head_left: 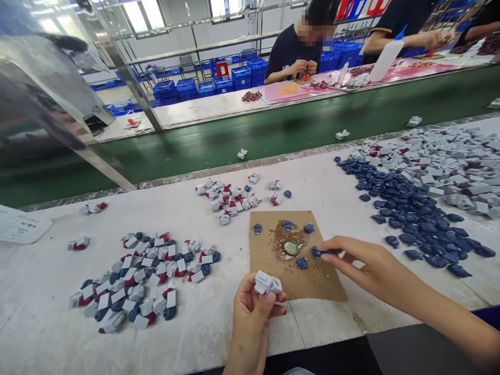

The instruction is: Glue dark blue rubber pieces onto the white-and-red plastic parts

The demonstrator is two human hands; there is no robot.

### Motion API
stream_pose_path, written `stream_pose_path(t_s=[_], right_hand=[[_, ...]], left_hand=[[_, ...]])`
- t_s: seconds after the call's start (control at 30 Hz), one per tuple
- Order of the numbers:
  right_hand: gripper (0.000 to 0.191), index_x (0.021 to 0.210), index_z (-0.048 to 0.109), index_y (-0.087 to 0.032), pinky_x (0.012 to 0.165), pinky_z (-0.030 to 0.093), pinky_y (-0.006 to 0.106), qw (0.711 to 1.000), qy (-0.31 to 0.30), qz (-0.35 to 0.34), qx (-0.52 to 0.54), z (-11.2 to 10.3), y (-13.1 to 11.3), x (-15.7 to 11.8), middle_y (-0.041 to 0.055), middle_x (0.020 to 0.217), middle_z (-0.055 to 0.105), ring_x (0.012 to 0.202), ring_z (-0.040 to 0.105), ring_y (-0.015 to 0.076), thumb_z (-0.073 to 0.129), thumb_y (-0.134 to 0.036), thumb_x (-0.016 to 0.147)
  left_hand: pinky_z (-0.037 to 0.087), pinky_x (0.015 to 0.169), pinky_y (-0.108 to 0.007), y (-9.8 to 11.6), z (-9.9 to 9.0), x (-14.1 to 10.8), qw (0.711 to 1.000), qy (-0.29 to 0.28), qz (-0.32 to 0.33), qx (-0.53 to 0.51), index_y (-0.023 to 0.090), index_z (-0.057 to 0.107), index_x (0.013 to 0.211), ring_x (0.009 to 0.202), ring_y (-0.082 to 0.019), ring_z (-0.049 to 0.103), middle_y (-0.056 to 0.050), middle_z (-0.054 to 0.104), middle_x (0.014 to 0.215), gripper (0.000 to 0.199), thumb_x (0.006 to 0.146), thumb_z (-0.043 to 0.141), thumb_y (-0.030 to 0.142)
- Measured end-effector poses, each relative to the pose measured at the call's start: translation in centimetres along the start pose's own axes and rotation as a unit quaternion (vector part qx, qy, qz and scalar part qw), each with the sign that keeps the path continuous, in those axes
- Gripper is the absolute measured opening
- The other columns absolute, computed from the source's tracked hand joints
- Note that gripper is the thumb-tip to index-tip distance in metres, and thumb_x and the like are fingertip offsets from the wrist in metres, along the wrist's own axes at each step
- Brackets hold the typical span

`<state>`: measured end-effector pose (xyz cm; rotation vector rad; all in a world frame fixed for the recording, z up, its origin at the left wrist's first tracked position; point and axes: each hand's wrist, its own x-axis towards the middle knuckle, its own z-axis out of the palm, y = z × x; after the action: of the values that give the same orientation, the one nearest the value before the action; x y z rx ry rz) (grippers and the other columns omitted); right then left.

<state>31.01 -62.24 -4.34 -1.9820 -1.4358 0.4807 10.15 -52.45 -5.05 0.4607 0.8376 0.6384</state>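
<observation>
In the head view, I read the left grip [254, 308] as closed around a light-grey, blocky, stepped part [265, 282] at the near left corner of the brown board [262, 260], above the tabletop [199, 328]; that grip hides its underside. The right grip [357, 256] pinches a dark-blue part [316, 252] over the board's right edge; its covered end I cannot make out. The grey heap [461, 169] is cut off at right.

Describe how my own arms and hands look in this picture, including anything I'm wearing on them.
Your left hand and right hand are both bare, with no gloves, rings or markings that I can make out. The right forearm shows no sleeve, watch or bracelet up to the picture's edge. Only a short stretch of the left forearm shows, also uncovered.
</observation>
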Motion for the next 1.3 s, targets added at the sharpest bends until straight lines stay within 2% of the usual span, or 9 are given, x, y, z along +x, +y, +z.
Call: stream_pose_path(t_s=[0.1, 0.2, 0.4, 0.63, 0.73, 0.83, 0.93, 1.1, 1.3], right_hand=[[0.029, 0.101, 0.056, -0.022, 0.057, 0.046, 0.028, 0.991, -0.055, -0.072, -0.094, 1.0, -0.7, 2.9, 0.0046, 0.079, 0.067, 0.064, 0.062, 0.0180, 0.036, -0.043, 0.100], [0.022, 0.081, 0.045, -0.023, 0.054, 0.039, 0.027, 0.980, -0.117, -0.099, -0.123, 1.5, -1.1, 5.1, 0.0021, 0.071, 0.061, 0.060, 0.057, 0.0178, 0.037, -0.035, 0.097], [0.024, 0.070, 0.034, -0.023, 0.055, 0.032, 0.027, 0.966, -0.180, -0.126, -0.134, 1.5, -1.8, 6.8, 0.0027, 0.068, 0.054, 0.059, 0.050, 0.0175, 0.037, -0.027, 0.093], [0.028, 0.070, 0.037, -0.022, 0.054, 0.031, 0.027, 0.973, -0.170, -0.119, -0.096, 1.6, -2.1, 6.1, 0.0017, 0.065, 0.051, 0.057, 0.047, 0.0165, 0.036, -0.034, 0.096], [0.033, 0.076, 0.048, -0.022, 0.052, 0.035, 0.025, 0.986, -0.154, -0.047, 0.051, 1.2, -3.8, 4.7, -0.0009, 0.064, 0.051, 0.056, 0.048, 0.0142, 0.043, -0.046, 0.097], [0.039, 0.075, 0.054, -0.022, 0.052, 0.041, 0.023, 0.965, -0.155, 0.026, 0.208, 0.8, -5.9, 3.1, -0.0001, 0.066, 0.056, 0.059, 0.053, 0.0137, 0.054, -0.057, 0.091], [0.039, 0.073, 0.057, -0.021, 0.051, 0.045, 0.023, 0.947, -0.153, 0.049, 0.279, 0.7, -7.3, 2.3, 0.0009, 0.066, 0.059, 0.059, 0.056, 0.0138, 0.061, -0.057, 0.086], [0.029, 0.073, 0.058, -0.022, 0.050, 0.048, 0.023, 0.943, -0.143, 0.036, 0.299, 0.6, -7.9, 2.1, 0.0015, 0.067, 0.063, 0.060, 0.060, 0.0146, 0.062, -0.047, 0.087], [0.024, 0.076, 0.062, -0.022, 0.048, 0.042, 0.020, 0.959, -0.165, 0.003, 0.231, 0.4, -8.1, 1.9, -0.0007, 0.064, 0.060, 0.055, 0.055, 0.0113, 0.060, -0.041, 0.090]], left_hand=[[0.055, 0.051, -0.014, -0.1, 0.2, -0.3, 1.000, 0.006, 0.010, -0.006, 0.017, 0.073, 0.074, 0.062, -0.012, 0.070, 0.001, 0.073, 0.069, 0.037, 0.047, 0.096, 0.031], [0.055, 0.051, -0.015, -0.2, 0.3, -0.4, 1.000, 0.003, 0.008, -0.019, 0.016, 0.072, 0.072, 0.063, -0.013, 0.072, 0.000, 0.075, 0.070, 0.037, 0.047, 0.096, 0.029], [0.053, 0.050, -0.013, -0.1, 0.2, -0.2, 0.999, -0.002, 0.001, -0.040, 0.015, 0.067, 0.066, 0.062, -0.012, 0.071, -0.001, 0.076, 0.067, 0.040, 0.043, 0.097, 0.029], [0.053, 0.051, -0.013, -0.2, 0.2, -0.2, 0.999, 0.005, 0.001, -0.048, 0.015, 0.066, 0.066, 0.062, -0.010, 0.069, 0.000, 0.075, 0.067, 0.040, 0.044, 0.097, 0.027], [0.052, 0.054, -0.014, -0.5, 0.2, -0.5, 0.999, 0.003, 0.018, -0.046, 0.015, 0.067, 0.067, 0.059, -0.008, 0.066, 0.000, 0.075, 0.067, 0.037, 0.047, 0.096, 0.026], [0.051, 0.053, -0.014, -0.7, 0.4, -0.9, 0.999, -0.008, 0.033, -0.035, 0.016, 0.068, 0.065, 0.057, -0.008, 0.064, 0.000, 0.074, 0.064, 0.036, 0.046, 0.096, 0.028], [0.049, 0.052, -0.014, -0.6, 0.8, -1.4, 0.999, -0.013, 0.039, -0.029, 0.017, 0.068, 0.062, 0.058, -0.009, 0.064, 0.000, 0.074, 0.064, 0.035, 0.045, 0.097, 0.028], [0.050, 0.052, -0.015, -0.3, 1.1, -1.6, 0.999, -0.004, 0.041, -0.011, 0.017, 0.069, 0.062, 0.056, -0.009, 0.063, 0.000, 0.074, 0.064, 0.037, 0.043, 0.097, 0.030], [0.048, 0.051, -0.014, -0.4, 1.3, -1.7, 0.999, -0.004, 0.045, -0.022, 0.017, 0.065, 0.060, 0.053, -0.007, 0.061, 0.003, 0.071, 0.058, 0.036, 0.044, 0.097, 0.026]])
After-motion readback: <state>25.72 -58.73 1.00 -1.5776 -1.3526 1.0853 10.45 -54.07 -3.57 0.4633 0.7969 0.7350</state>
